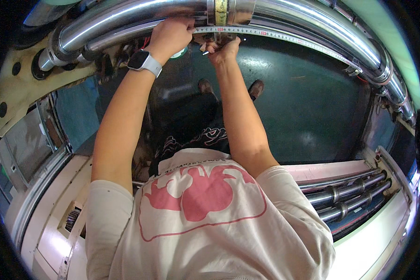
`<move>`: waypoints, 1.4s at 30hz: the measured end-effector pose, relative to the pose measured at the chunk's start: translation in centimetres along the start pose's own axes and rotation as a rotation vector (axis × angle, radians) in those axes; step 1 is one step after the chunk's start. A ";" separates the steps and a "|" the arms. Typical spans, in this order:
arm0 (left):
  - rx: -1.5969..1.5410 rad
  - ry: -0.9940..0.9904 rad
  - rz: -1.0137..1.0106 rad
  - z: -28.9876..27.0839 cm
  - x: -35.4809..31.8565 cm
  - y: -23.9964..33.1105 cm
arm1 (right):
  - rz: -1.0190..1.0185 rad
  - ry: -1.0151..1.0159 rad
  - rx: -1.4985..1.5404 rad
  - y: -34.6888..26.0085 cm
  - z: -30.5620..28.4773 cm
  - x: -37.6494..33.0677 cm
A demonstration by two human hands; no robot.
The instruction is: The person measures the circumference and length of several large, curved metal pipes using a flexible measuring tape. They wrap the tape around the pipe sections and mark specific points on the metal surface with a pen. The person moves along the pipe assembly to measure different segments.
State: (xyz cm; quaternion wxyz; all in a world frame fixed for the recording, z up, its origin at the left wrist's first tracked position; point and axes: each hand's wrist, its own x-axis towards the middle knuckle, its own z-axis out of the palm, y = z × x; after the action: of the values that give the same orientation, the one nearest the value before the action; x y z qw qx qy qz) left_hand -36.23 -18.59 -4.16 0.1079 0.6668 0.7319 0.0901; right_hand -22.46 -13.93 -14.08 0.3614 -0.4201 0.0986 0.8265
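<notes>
My left hand (pixel 171 37) is closed against the lower metal bar, its fingertips by the left end of a white scale strip (pixel 294 38) marked in black and red. Whatever those fingers grip is hidden. My right hand (pixel 225 50) curls up under a metal collar (pixel 220 27) that sits around the large steel roller (pixel 298 15), with yellow tape (pixel 220 10) on its upper part. My right fingers are bent and close together at the collar's underside; a thin white tip (pixel 205 52) sticks out beside them. What they hold cannot be made out.
A grey-banded watch (pixel 144 62) is on my left wrist. The cream machine frame (pixel 21 86) holds the roller ends at left. Behind me at lower right lie more steel rollers (pixel 340 198) with collars. My shoes (pixel 255 88) stand on the dark green floor (pixel 308 102).
</notes>
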 end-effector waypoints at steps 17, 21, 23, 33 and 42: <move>0.007 -0.079 -0.040 -0.7 0.4 0.2 | -0.035 -0.091 -0.041 -0.2 -0.7 0.5; 0.006 -0.075 -0.009 -0.4 0.4 -0.2 | -0.018 -0.091 -0.025 -0.1 -1.0 1.1; 0.007 -0.068 -0.006 -0.4 0.5 -0.2 | -0.010 -0.067 -0.043 -0.2 -1.0 1.1; 0.003 -0.067 -0.034 -1.1 0.3 0.4 | -0.029 -0.080 -0.042 -0.2 -0.8 0.5; -0.001 -0.092 -0.054 -0.8 0.4 0.2 | -0.020 -0.092 -0.061 -0.3 -0.9 0.5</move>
State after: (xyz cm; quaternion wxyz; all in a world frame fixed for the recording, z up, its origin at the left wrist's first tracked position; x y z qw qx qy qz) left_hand -36.32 -18.11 -3.34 0.1442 0.6503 0.7437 0.0566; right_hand -21.93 -13.86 -15.00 0.3610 -0.3935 0.0524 0.8439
